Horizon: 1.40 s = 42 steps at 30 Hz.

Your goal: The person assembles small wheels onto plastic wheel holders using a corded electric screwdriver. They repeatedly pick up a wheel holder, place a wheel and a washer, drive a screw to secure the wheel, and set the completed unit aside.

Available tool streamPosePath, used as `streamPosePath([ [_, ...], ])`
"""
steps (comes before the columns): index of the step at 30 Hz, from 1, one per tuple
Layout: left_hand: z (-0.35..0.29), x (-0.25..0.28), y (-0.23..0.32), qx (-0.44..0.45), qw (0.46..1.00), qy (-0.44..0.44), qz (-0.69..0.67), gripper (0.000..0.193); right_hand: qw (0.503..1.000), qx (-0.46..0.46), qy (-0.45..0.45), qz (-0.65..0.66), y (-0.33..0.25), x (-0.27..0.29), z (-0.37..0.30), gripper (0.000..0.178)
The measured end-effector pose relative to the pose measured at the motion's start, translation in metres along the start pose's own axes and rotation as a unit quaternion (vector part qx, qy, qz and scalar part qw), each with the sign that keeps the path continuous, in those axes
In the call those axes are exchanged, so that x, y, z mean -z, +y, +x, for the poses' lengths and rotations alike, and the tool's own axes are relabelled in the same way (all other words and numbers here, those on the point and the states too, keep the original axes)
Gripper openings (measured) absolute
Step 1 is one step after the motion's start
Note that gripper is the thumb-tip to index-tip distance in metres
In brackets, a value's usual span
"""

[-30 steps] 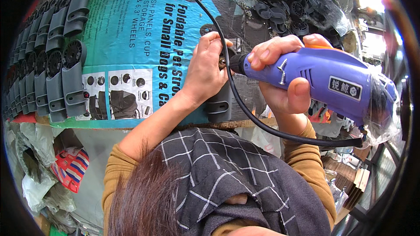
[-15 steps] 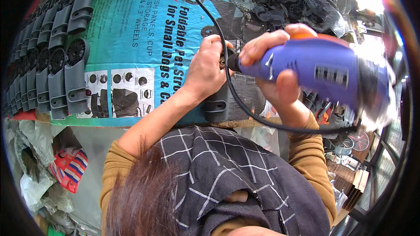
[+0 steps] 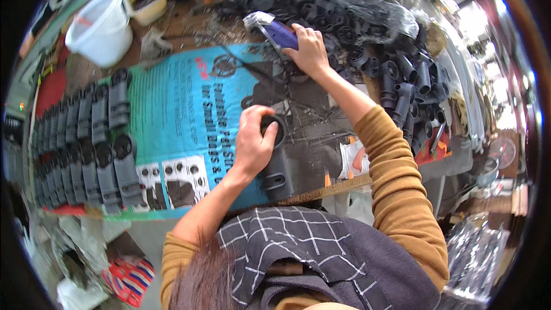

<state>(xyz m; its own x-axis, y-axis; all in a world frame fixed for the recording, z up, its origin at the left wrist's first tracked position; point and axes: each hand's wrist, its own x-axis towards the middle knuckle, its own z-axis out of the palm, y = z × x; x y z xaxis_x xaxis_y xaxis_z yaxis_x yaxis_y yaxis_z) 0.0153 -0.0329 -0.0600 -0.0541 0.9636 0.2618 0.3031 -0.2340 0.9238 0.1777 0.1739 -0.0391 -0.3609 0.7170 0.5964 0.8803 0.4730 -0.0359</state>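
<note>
My left hand (image 3: 250, 146) is closed around the round, wheel-like end of a dark grey plastic bracket (image 3: 278, 173), which lies on the printed cardboard near the table's front edge. The bracket's slotted end points toward me. Farther off, at the back of the cardboard, my right hand (image 3: 310, 51) grips a purple electric screwdriver (image 3: 280, 35). The tool lies low and tilted, its silvery rear end to the far left; its tip is hidden by the hand. A dark cord (image 3: 247, 64) trails across the cardboard.
Rows of similar grey brackets (image 3: 99, 116) cover the table's left side. A white bucket (image 3: 103, 34) and a tub of small parts (image 3: 147, 4) stand at the back left. Black plastic parts (image 3: 338, 14) pile up at the back, and grey tubular pieces (image 3: 408, 89) at the right.
My right hand has carried the screwdriver up and away from the bracket to the back of the table. The left hand stays on the bracket. The view has shifted, showing more of the table's back.
</note>
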Motion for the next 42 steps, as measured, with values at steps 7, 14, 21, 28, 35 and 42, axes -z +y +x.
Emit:
streamPosePath([
  [7, 0.093, -0.025, 0.055, -0.171, 0.968, 0.176, 0.052, 0.025, 0.769, -0.287, -0.186, 0.540, -0.044, 0.124, -0.082, 0.044],
  [14, 0.064, 0.003, 0.039, -0.103, 0.992, 0.047, 0.062, 0.039, 0.710, -0.533, 0.080, 0.454, 0.187, 0.165, -0.030, 0.032],
  [21, 0.018, 0.187, -0.023, 0.104, 0.823, 0.141, 0.540, 0.054, 0.778, -0.480, 0.212, 0.346, 0.321, 0.187, 0.004, 0.033],
  [28, -0.024, 0.258, -0.060, 0.182, 0.819, 0.071, 0.539, 0.068, 0.906, 0.186, -0.236, 0.297, 0.020, 0.133, -0.115, 0.045],
  [35, -0.023, 0.244, -0.050, 0.199, 0.861, 0.045, 0.466, 0.080, 0.825, 0.291, -0.393, 0.284, -0.078, 0.091, -0.168, 0.073],
  [42, -0.012, 0.078, 0.000, 0.128, 0.958, -0.077, 0.246, 0.079, 0.937, 0.124, -0.038, 0.325, -0.071, 0.091, -0.070, 0.014],
])
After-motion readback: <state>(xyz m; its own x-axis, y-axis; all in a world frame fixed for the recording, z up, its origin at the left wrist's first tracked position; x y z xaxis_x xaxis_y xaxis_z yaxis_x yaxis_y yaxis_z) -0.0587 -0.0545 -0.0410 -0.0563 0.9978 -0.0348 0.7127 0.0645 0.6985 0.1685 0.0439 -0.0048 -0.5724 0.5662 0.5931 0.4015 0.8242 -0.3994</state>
